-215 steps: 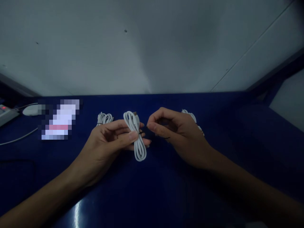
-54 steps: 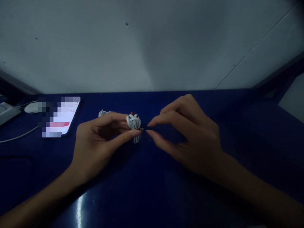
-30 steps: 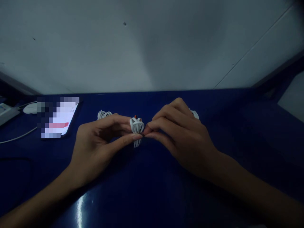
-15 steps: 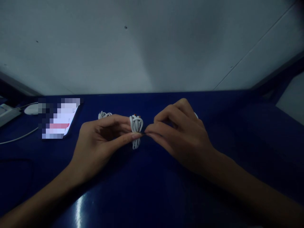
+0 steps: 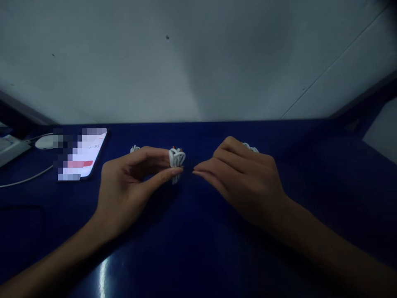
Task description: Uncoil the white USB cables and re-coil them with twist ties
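Observation:
My left hand (image 5: 133, 178) pinches a coiled bundle of white cable (image 5: 177, 158) between thumb and fingers. Small red and yellow bits show at the top of that coil, and its loops hang below the thumb. A short gap to the right, my right hand (image 5: 245, 174) has thumb and forefinger pressed together, pointing at the coil. Whatever thin thing it may hold is too dark to make out. Part of a second white cable bundle (image 5: 135, 148) shows behind my left hand. Another white cable bundle (image 5: 250, 147) is partly hidden behind my right hand.
A lit phone (image 5: 85, 155), partly pixelated, lies on the blue tabletop (image 5: 198, 240) at the left. Beyond it are a white rounded device (image 5: 45, 142), a white box (image 5: 14, 149) and a white cord (image 5: 27, 181). A pale wall (image 5: 192, 62) rises behind the table.
My right hand has drawn slightly away from the coil, widening the gap, and its fingers have folded lower. My left hand still grips the cable bundle, nearly in place.

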Motion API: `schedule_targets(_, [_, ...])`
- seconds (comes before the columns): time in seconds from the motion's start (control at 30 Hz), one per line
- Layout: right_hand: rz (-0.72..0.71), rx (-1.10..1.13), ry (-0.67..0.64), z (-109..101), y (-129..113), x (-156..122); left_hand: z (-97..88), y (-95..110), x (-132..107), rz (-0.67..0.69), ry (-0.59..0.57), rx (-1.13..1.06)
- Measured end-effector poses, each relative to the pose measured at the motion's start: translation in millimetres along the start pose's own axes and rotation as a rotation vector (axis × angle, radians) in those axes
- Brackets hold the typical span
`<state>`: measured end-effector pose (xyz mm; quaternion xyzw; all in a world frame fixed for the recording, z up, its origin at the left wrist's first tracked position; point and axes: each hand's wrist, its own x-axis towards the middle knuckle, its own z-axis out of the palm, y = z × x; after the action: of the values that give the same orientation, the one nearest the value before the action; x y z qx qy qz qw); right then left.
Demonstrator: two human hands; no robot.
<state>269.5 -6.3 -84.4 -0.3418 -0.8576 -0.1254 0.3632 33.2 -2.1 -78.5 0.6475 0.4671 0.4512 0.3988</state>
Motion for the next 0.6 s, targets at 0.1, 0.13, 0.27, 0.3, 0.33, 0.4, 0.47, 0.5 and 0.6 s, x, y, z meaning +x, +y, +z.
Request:
schedule_targets(0.1, [0.006, -0.008, -0.027, 1.3, 0.8, -0.4, 0.2, -1.5, -1.1, 0.012, 0.021, 0.010])
schedule_targets(0.13, [0.004, -0.012, -0.033, 1.7, 1.3, -0.9, 0.3, -2.2, -1.1, 0.016, 0.027, 0.012])
schedule_targets(0.27, [0.033, 0.016, -0.058, 2.4, 4.1, -4.2, 1.1, -4.0, 0.5, 0.012, 0.041, 0.022])
schedule_targets(0.3, [0.050, 0.043, -0.061, 2.3, 4.7, -5.1, 1.3, -3.9, 1.0, 0.011, 0.042, 0.027])
schedule_targets(0.33, [0.066, 0.074, -0.063, 2.1, 5.2, -6.0, 1.4, -3.6, 1.5, 0.011, 0.042, 0.031])
schedule_targets(0.4, [0.099, 0.114, -0.081, 1.8, 5.8, -7.1, 1.5, -3.0, 1.9, 0.015, 0.045, 0.043])
schedule_targets(0.47, [0.120, 0.114, -0.116, 1.4, 5.8, -7.3, 1.2, -2.7, 1.5, 0.018, 0.054, 0.062])
schedule_targets(0.5, [0.129, 0.105, -0.133, 1.2, 5.6, -7.1, 1.0, -2.8, 0.9, 0.018, 0.060, 0.071])
schedule_targets(0.6, [0.152, 0.082, -0.166, 0.6, 4.8, -5.8, 1.0, -3.4, -1.5, 0.015, 0.062, 0.082])
